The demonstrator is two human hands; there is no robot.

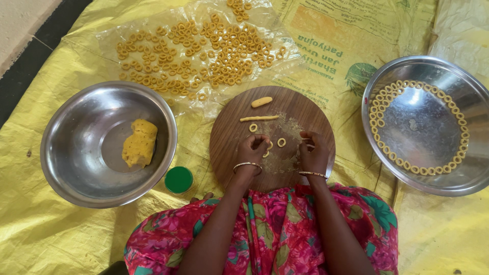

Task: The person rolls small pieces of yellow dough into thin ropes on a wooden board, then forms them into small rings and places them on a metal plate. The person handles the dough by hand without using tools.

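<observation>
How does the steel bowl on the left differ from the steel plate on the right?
The deep round steel bowl holds one yellow lump of dough lying loose near its middle; the shallower round steel plate holds many small yellow dough rings lined up along its inner rim, with its centre bare. The bowl shows whole, while the plate is cut off by the picture's edge. Both are shiny metal and rest on the yellow sheet.

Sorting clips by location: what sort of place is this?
Likely a home floor used for snack making: yellow plastic sheeting spread on the ground, steel bowl of dough, round wooden board, dough rings on clear plastic.
</observation>
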